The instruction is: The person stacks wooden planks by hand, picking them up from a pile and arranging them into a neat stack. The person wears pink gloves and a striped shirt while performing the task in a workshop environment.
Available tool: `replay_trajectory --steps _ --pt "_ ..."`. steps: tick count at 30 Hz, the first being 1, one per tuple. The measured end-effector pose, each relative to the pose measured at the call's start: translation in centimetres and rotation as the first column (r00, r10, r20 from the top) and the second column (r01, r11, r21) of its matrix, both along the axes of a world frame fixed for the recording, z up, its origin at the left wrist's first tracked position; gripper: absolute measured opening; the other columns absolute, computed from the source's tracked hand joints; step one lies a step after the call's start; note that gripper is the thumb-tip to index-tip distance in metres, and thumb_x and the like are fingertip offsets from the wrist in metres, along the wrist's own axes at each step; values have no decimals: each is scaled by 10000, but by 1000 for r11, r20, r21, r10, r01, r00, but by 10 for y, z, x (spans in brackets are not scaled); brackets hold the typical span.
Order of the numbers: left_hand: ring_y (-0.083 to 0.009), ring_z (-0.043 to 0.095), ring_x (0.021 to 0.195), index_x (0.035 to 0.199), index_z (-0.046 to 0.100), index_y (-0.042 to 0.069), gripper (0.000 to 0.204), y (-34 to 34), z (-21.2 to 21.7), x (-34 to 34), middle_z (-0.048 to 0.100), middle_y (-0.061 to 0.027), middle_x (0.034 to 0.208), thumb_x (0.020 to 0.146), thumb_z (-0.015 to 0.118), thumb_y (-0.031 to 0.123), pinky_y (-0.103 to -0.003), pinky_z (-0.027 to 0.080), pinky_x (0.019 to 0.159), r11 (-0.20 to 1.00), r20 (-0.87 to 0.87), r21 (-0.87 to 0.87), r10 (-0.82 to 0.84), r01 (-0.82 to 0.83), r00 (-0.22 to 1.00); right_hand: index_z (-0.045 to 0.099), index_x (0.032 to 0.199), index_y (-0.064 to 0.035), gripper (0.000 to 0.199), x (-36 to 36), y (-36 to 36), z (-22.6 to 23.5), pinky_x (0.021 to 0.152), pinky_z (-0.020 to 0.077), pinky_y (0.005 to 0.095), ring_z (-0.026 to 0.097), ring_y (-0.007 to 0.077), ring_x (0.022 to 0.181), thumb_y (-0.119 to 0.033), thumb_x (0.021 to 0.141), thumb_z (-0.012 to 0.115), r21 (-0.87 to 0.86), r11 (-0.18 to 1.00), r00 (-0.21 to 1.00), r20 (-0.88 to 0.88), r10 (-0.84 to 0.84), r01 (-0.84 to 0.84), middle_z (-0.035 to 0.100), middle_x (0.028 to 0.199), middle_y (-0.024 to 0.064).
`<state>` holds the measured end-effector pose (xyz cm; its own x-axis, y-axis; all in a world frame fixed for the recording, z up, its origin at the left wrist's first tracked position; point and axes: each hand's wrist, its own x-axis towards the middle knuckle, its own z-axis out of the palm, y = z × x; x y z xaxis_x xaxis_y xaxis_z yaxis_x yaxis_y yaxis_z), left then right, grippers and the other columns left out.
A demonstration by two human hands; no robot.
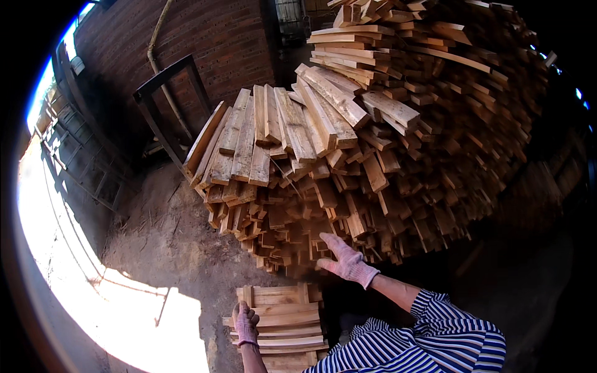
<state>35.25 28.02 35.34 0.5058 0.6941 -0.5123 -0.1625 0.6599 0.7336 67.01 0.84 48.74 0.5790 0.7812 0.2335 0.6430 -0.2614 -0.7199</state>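
My left hand (247,323), in a pale pinkish work glove, is closed at the left edge of a slatted wooden panel (283,320). Light boards run crosswise on this panel, with short battens at its far edge; it lies low in front of me. My right hand (346,262), gloved alike, reaches forward with thumb and fingers apart and nothing visible in it. Just beyond its fingertips rises the near face of a big pile of sawn wood pieces (298,211). Whether the fingers touch the pile I cannot tell.
More stacked wood (435,81) rises at the back right. Beyond the pile stand a dark frame (166,74) and a brick wall (224,37) with a pole (152,43). A metal gate (87,161) is at the left, beside bare dirt floor (161,230) and a glaring sunlit patch (155,329).
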Motion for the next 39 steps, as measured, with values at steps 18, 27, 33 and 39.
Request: replay_trajectory --steps 18,27,33,39 --pt "-195 417 1388 1559 251 -18 925 39 267 561 357 -185 1571 943 655 543 -274 426 1066 822 424 363 -565 439 708 246 1590 -142 805 226 88 184 442 495 284 540 137 533 -518 972 597 119 595 606 -175 -776 795 569 1362 217" --pt "-171 616 1099 1463 474 54 555 73 262 588 608 -93 1344 1041 540 409 -308 548 893 686 342 468 -722 557 601 280 1564 -131 764 225 74 191 1018 530 332 535 330 1221 -314 946 689 282 769 800 8 -599 573 434 1429 277" --pt "-211 687 945 1294 562 0 804 -18 341 560 677 -158 1091 820 751 622 -366 602 786 712 88 323 -678 623 730 254 1593 -136 828 176 92 168 1204 284 533 207 495 1480 -325 918 695 372 829 906 -235 -352 418 109 1606 344" --pt "-229 481 1388 1428 531 43 469 75 308 557 547 -148 1456 1001 595 225 -392 382 1189 515 -44 702 -658 491 752 287 1568 -79 874 131 114 208 1157 329 565 241 547 1449 -527 911 651 81 958 959 53 -279 274 235 1543 399"
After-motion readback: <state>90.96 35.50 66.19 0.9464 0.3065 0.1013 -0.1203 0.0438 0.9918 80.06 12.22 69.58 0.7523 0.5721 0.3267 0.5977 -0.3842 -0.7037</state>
